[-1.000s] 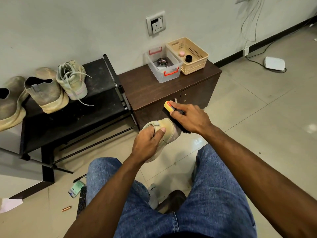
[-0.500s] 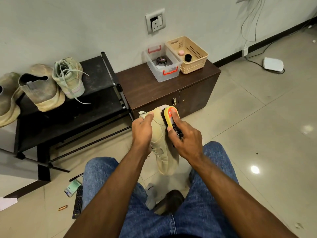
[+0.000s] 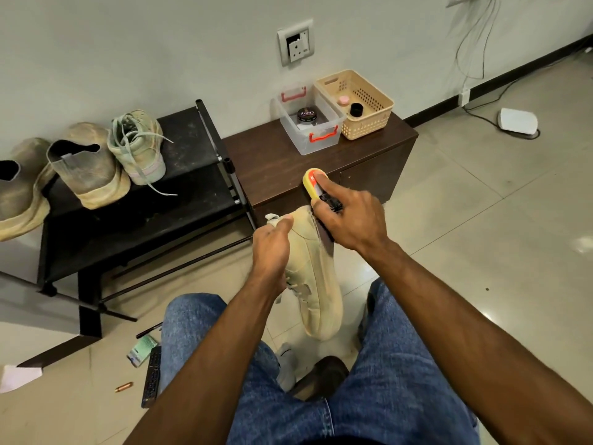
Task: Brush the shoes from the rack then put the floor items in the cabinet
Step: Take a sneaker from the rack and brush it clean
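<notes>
The task looks to be in its first half. The left hand [image 3: 271, 252] grips a pale beige lace-up sneaker [image 3: 316, 284] at its heel and collar, fingers curled round the upper, and holds it in the air between the knees with the toe pointing down toward the floor. The right hand [image 3: 349, 216] is wrapped round a yellow-backed shoe brush with dark bristles [image 3: 316, 184], forefinger laid along its back, and presses the bristles against the sole edge near the heel. So brushing is in hand, not finished.

On the black metal shoe rack [image 3: 189, 133] stand a dusty mint-grey laced sneaker [image 3: 138, 146] and worn tan slip-on boots [image 3: 83, 168]; I judge they are yet to be brushed, given the grime on them.

The floor items lie untouched beside the left knee: a black remote control [image 3: 152, 377], a green-and-white packet [image 3: 141, 350], a dark pen [image 3: 149, 330] and a small copper-coloured cylinder [image 3: 124, 387]. The dark brown wooden cabinet [image 3: 272, 155] has its doors closed.

The held sneaker looks soft, suede-like, faintly orange-stained along the side, laces loose.
</notes>
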